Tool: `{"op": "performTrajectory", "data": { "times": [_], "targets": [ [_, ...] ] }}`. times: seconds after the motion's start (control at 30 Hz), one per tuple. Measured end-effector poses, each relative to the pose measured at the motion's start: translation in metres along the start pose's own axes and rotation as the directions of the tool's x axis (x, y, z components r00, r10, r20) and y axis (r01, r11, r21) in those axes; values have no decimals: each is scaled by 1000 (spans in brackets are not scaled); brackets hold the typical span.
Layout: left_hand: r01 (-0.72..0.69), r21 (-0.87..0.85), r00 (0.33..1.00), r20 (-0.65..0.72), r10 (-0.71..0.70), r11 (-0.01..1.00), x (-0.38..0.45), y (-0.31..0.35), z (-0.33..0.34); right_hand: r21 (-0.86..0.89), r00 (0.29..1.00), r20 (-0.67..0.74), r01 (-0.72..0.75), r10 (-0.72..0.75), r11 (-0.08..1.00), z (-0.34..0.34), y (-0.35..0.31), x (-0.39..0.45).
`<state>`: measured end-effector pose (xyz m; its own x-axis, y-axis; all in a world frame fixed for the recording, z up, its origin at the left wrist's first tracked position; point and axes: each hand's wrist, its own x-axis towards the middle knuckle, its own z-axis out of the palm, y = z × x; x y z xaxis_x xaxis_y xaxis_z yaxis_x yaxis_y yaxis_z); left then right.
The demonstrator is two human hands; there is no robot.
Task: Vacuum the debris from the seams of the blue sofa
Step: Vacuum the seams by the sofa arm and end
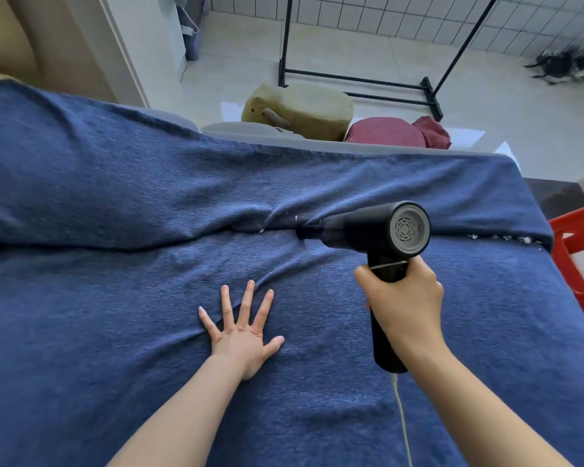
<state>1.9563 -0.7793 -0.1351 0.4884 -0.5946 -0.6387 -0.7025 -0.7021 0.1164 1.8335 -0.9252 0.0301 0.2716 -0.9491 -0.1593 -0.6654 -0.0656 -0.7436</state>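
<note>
Vacuuming: I have the black pistol-shaped handheld vacuum nosed into the seam.
Seam: the crease of the blue towelling-covered sofa, where seat meets back.
Debris: white crumbs lie in the seam, right of the nozzle.
Right hand: fingers clamped on the handle to aim the nozzle.
Left hand: fingers spread flat on the seat, I judge to hold the cover taut.
Cable: a white cord hangs from the handle.

Blue sofa: dark blue textured cover, creased near the seam running left to right. Debris: small white flecks along the seam, mostly far right. Handheld vacuum: black, pistol-shaped, white cord trailing, nozzle in seam.
</note>
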Motion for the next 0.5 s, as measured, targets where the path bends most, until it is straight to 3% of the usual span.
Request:
{"op": "performTrajectory", "data": {
  "times": [0.3,0.5],
  "targets": [
    [15,13,998,-56,-14,1000,2,-1,6,30,993,-80,89,-87,996,-7,-4,6],
    [-3,7,998,-62,3,1000,1,-1,8,54,997,-23,76,-75,996,10,-11,25]
  ]
}}
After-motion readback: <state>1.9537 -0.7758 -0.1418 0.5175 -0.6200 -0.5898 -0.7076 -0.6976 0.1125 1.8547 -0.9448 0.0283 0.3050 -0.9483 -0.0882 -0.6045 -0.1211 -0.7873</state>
